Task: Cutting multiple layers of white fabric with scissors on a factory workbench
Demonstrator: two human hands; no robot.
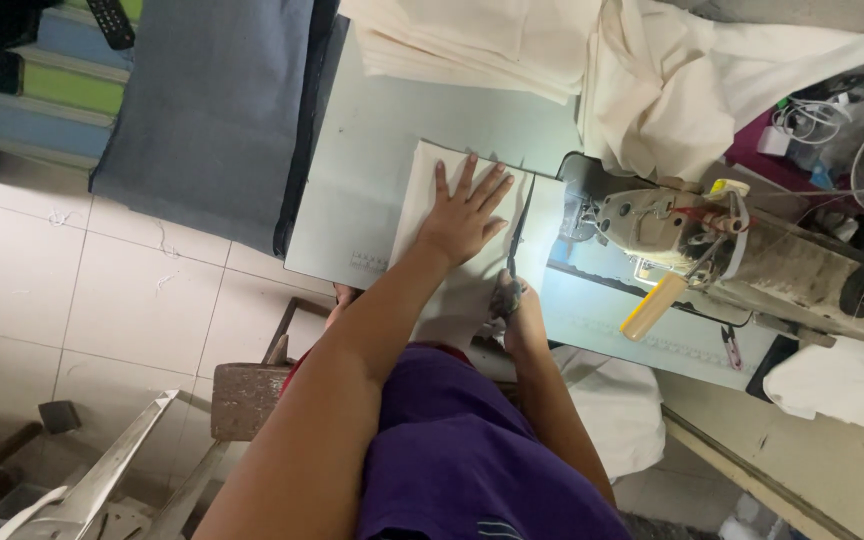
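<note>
My left hand (464, 212) lies flat with fingers spread on a folded piece of cream cloth (422, 205) on the pale sewing table (372, 150). My right hand (515, 305) grips the handles of dark scissors (518, 245) near the table's front edge. The blades point away from me along the right edge of the cloth. The scissor handles are mostly hidden by my fingers.
A worn sewing machine (752, 250) stands at the right, with a yellow-handled tool (652, 305) below it. Stacked cream fabric (512, 40) lies at the back. Grey-blue cloth (207, 110) hangs off the table's left side. A wooden stool (247, 395) stands below.
</note>
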